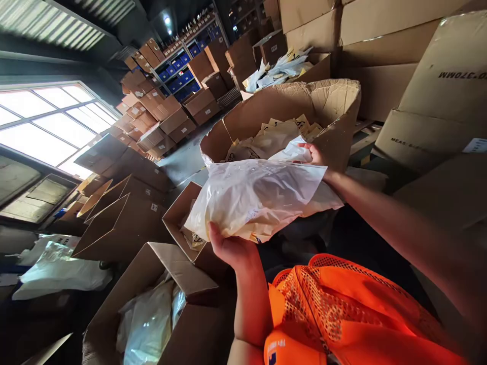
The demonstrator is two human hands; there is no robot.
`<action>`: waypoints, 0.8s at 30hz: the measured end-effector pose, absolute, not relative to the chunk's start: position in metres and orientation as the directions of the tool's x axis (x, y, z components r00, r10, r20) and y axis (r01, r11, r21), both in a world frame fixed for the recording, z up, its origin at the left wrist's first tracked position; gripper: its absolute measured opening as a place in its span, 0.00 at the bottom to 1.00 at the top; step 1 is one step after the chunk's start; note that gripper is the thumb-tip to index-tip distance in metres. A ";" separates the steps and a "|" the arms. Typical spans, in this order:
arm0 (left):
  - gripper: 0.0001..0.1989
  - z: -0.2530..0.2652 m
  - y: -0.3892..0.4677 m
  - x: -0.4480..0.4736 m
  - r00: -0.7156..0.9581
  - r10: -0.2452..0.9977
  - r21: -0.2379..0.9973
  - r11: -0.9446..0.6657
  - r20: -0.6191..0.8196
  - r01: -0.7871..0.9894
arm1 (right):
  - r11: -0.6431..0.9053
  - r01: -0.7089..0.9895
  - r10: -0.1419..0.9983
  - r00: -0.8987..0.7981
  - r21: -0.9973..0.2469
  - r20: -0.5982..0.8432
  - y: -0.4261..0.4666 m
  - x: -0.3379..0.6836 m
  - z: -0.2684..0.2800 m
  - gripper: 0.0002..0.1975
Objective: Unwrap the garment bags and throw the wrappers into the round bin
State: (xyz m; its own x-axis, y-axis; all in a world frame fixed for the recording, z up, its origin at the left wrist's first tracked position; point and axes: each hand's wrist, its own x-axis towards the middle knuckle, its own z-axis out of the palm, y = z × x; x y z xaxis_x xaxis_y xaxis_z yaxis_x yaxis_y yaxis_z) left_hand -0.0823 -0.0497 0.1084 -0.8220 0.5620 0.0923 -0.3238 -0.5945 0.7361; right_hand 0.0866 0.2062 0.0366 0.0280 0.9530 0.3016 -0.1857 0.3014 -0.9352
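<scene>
A large whitish plastic bag [254,197] with a crinkled surface is stretched out between my two hands. My left hand [232,248] grips its near lower edge, thumb on top and the fingers underneath. At the bag's far right side, my right hand [314,154] is closed on a bunched piece of white plastic [291,150]; whether that piece belongs to the same bag I cannot tell. Just beyond the bag stands a big open cardboard box [281,96] with several yellowish packets [274,134] bearing black print inside.
An open carton [186,203] with packets stands left of the bag. Nearer, another open carton [194,274] holds clear plastic bags [150,319]. Tall stacked cartons [429,101] line the right side. Behind are shelves with blue bins [177,66] and piled boxes [152,106].
</scene>
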 end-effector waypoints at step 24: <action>0.22 0.114 -0.056 -0.092 -0.576 0.815 0.845 -0.349 0.060 -0.405 | 0.264 -0.149 0.962 -0.028 -0.953 0.271 0.192 0.095 0.045 0.32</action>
State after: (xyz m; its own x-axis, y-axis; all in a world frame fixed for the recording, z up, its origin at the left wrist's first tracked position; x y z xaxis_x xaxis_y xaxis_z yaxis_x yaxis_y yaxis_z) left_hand -0.0922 -0.0562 0.1139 -0.5765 0.8149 0.0604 -0.4054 -0.3494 0.8447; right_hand 0.0948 0.1917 0.0453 -0.0279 0.9621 0.2713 -0.1487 0.2644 -0.9529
